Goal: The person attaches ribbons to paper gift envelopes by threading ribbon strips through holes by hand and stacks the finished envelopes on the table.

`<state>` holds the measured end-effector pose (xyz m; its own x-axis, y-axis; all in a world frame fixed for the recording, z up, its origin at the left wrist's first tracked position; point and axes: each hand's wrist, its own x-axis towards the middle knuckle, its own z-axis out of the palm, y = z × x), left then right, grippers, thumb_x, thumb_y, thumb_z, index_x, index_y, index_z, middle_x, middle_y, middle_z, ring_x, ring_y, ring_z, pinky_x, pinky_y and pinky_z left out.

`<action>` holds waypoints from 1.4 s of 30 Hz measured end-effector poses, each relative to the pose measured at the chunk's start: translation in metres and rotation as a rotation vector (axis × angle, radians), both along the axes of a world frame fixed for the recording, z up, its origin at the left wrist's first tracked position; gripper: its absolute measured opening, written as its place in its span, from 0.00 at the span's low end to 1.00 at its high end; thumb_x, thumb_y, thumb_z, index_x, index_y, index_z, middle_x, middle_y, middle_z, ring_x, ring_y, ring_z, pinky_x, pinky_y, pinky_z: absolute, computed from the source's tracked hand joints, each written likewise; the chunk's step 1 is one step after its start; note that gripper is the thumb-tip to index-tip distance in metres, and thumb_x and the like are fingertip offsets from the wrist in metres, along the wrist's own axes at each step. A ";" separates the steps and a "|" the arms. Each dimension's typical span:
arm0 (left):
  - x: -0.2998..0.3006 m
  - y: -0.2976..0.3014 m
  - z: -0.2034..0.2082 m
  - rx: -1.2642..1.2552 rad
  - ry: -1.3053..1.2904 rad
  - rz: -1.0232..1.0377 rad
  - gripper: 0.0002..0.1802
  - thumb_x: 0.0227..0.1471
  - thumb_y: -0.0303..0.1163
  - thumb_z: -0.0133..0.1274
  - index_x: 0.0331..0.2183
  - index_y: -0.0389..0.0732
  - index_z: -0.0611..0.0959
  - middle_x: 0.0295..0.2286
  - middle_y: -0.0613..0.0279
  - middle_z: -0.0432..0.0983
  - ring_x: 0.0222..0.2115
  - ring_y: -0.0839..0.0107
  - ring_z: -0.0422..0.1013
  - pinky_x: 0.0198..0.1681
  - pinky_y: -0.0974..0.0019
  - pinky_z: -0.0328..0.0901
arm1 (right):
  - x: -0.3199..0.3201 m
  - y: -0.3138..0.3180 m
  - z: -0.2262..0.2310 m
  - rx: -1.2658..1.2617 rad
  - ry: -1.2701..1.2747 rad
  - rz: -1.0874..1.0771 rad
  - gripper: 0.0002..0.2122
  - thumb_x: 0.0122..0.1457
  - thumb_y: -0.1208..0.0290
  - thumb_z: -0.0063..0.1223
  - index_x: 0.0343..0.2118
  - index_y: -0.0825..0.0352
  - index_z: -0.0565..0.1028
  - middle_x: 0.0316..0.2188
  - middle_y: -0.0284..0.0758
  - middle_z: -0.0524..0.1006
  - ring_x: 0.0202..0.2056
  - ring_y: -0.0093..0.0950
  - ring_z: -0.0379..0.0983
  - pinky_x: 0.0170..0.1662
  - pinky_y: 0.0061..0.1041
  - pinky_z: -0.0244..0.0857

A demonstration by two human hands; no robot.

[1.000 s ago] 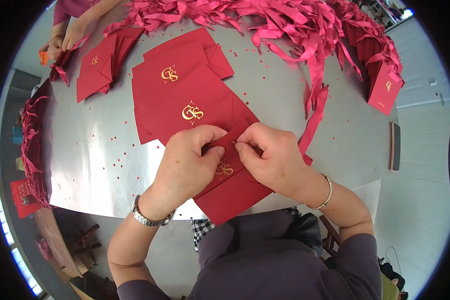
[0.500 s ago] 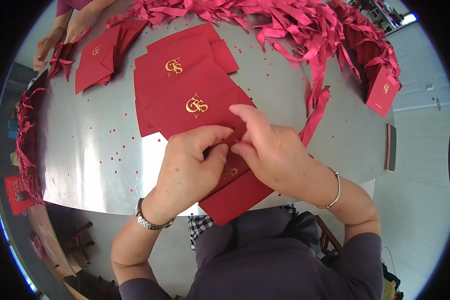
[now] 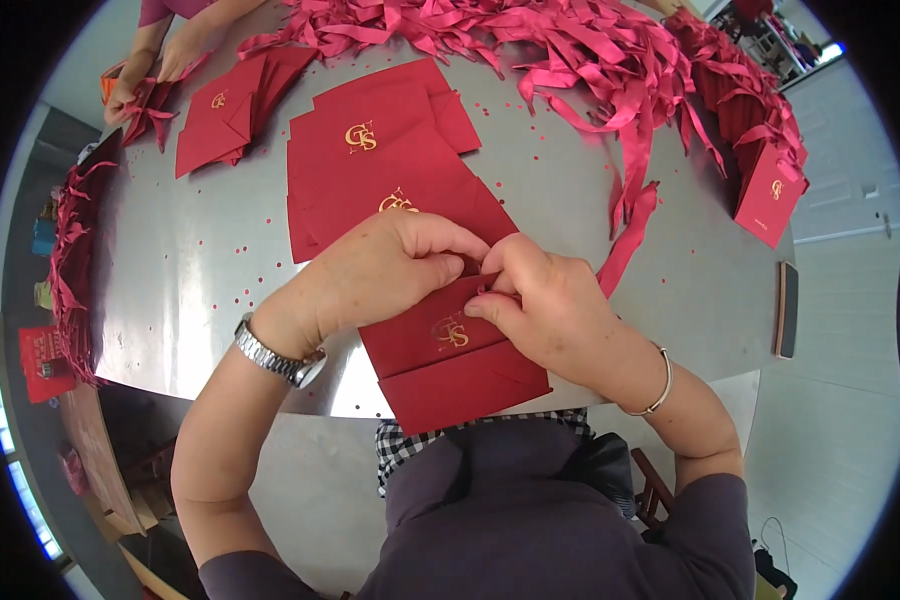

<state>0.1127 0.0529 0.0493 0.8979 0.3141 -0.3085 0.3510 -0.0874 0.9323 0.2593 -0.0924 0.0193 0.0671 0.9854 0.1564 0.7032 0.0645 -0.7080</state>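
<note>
A folded-flat dark red paper bag (image 3: 420, 345) with a gold monogram lies before me, its lower end jutting past the table's near edge. At its upper edge my left hand (image 3: 370, 265) is closed, thumb and forefinger pinching there. My right hand (image 3: 550, 295) pinches the same edge just to the right, the fingertips of both hands almost meeting. A small pink-red bit, perhaps ribbon, shows at the right fingertips; what exactly lies between the fingers is partly hidden. Just beyond my hands lies an overlapping stack of red paper bags (image 3: 335, 185), also with gold monograms.
Loose pink-red ribbons (image 3: 610, 75) heap along the far side. Bags with ribbons stand in a row (image 3: 770, 190) at right and another row (image 3: 70, 255) at left. Far left, a co-worker's hands (image 3: 140, 90) handle ribbon near more bags (image 3: 220, 115). Red paper dots dot the metal table (image 3: 200, 300).
My left hand has shifted up along the bag's edge, and its wrist has swung left. More of the bag's front and its monogram now shows. The whole view has shifted slightly.
</note>
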 end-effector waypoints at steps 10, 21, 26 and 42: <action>0.009 0.010 -0.008 0.298 -0.028 -0.237 0.08 0.50 0.19 0.54 0.35 0.35 0.82 0.28 0.60 0.80 0.28 0.73 0.73 0.34 0.68 0.67 | 0.005 0.004 0.008 -0.093 0.066 0.040 0.14 0.52 0.70 0.62 0.33 0.69 0.66 0.21 0.44 0.75 0.25 0.45 0.75 0.28 0.41 0.68; -0.021 -0.018 -0.030 0.732 -0.021 0.169 0.00 0.48 0.20 0.51 0.27 0.34 0.76 0.26 0.47 0.76 0.29 0.48 0.73 0.32 0.53 0.68 | -0.009 0.005 -0.005 -0.095 -0.211 0.055 0.24 0.51 0.69 0.61 0.48 0.71 0.64 0.22 0.41 0.77 0.26 0.40 0.77 0.28 0.37 0.68; -0.028 -0.026 -0.028 0.714 0.006 0.244 0.01 0.48 0.20 0.52 0.27 0.34 0.76 0.26 0.48 0.76 0.29 0.49 0.73 0.31 0.54 0.68 | -0.009 0.010 -0.004 -0.107 -0.196 0.118 0.25 0.50 0.67 0.61 0.50 0.71 0.65 0.23 0.40 0.77 0.27 0.40 0.77 0.29 0.38 0.68; -0.060 -0.005 -0.019 0.649 0.029 0.676 0.06 0.51 0.23 0.53 0.34 0.34 0.80 0.28 0.48 0.76 0.26 0.54 0.73 0.32 0.58 0.67 | 0.008 0.006 -0.010 -0.117 0.031 0.064 0.12 0.52 0.72 0.61 0.36 0.66 0.70 0.17 0.35 0.75 0.18 0.32 0.72 0.24 0.30 0.61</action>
<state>0.0524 0.0478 0.0301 0.4569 0.8849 0.0904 0.5394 -0.3565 0.7628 0.2669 -0.0863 0.0094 0.0068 0.9992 0.0387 0.6777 0.0238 -0.7350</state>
